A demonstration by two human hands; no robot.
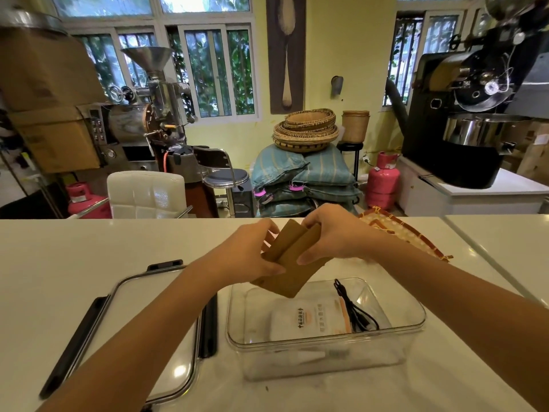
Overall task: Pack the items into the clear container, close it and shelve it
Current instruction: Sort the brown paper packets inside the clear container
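The two brown packs (289,257) are held together, tilted, just above the far left corner of the open container (326,337), which already holds a white pouch (309,321) and a black cable (355,310). The left hand (252,254) pinches their left edge; the right hand (335,236) grips the upper right. Judging from this, squaring the packs and lowering them flat onto the pouch, left of the cable, should keep the lid (154,337), lying left on the desk (89,248), able to close.
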